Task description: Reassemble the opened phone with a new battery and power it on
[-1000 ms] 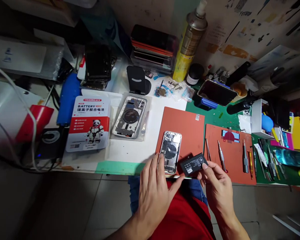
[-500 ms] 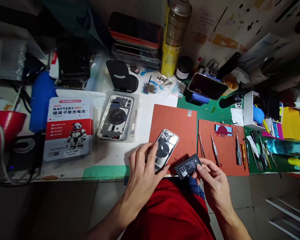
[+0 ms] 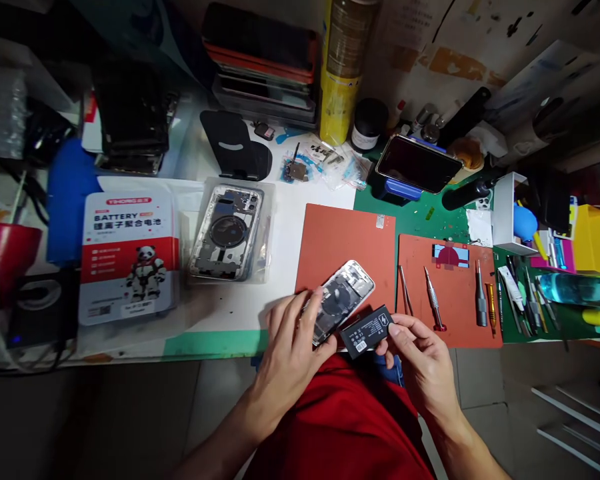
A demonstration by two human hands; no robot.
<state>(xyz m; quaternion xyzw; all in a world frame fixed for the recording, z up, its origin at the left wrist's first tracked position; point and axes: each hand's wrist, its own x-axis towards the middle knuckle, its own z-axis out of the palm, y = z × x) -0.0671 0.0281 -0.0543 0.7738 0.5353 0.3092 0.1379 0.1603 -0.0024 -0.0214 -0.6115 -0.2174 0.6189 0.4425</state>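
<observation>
My left hand (image 3: 293, 340) grips an opened phone housing (image 3: 347, 293) by its lower end, thumb on one side and fingers on the other. The housing shows a round charging coil and bare inner parts, and it is tilted over the orange mat (image 3: 345, 233). Between the thumb and fingers of my right hand (image 3: 423, 353) is a black phone battery (image 3: 366, 331) with white print facing up. The battery is beside the housing's lower right edge, close to my left thumb; whether they touch I cannot tell.
A second orange mat (image 3: 410, 327) holds tweezers (image 3: 405, 290) and screwdrivers (image 3: 435, 300). To the left are another opened phone housing (image 3: 226, 233) in a clear tray and a battery box (image 3: 130, 260). Behind stand a phone on a holder (image 3: 417, 163) and a yellow spray can (image 3: 337, 107).
My left hand has turned the phone housing clockwise, its top end swinging right. The battery in my right hand has come slightly left, closer to the housing. The view has shifted a little.
</observation>
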